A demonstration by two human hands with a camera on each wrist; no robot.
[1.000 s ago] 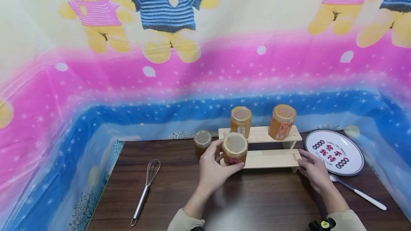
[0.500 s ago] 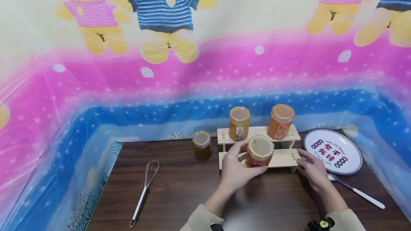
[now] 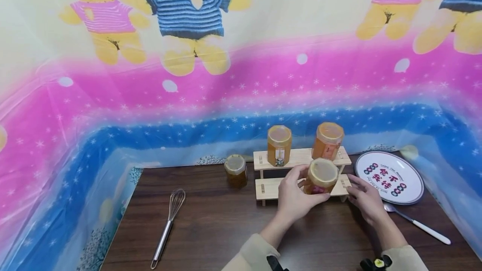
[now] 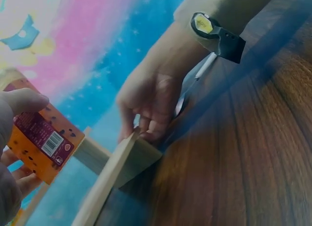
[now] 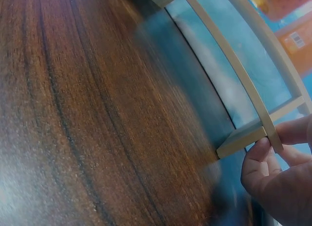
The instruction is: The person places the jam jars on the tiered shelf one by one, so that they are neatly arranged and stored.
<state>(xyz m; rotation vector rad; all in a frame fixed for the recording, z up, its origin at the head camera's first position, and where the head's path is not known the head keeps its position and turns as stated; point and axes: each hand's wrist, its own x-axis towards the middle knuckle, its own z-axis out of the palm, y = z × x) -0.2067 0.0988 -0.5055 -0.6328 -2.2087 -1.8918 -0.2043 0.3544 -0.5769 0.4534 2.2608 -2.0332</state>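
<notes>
My left hand [image 3: 297,198] grips an orange jar [image 3: 322,175] with a pale lid, held over the right part of the rack's lower shelf. In the left wrist view this jar [image 4: 41,133] shows dark specks and a maroon barcode label; its base is apart from the shelf. My right hand [image 3: 367,200] pinches the right end of the lower shelf of a two-tier wooden rack [image 3: 268,188]; the right wrist view shows thumb and fingers about the board's end [image 5: 270,131]. Two amber jars, one at left [image 3: 279,145] and one at right [image 3: 327,140], stand upright on the upper shelf.
A smaller dark amber jar [image 3: 236,171] stands on the table [image 3: 211,221] left of the rack. A whisk [image 3: 168,227] lies farther left. At right are a white plate [image 3: 408,170] with red characters and a white-handled utensil [image 3: 429,231]. A printed curtain [image 3: 241,74] hangs behind.
My left hand has carried the orange jar rightward, from the rack's left end to its right part. My right hand has stayed at the lower shelf's right end.
</notes>
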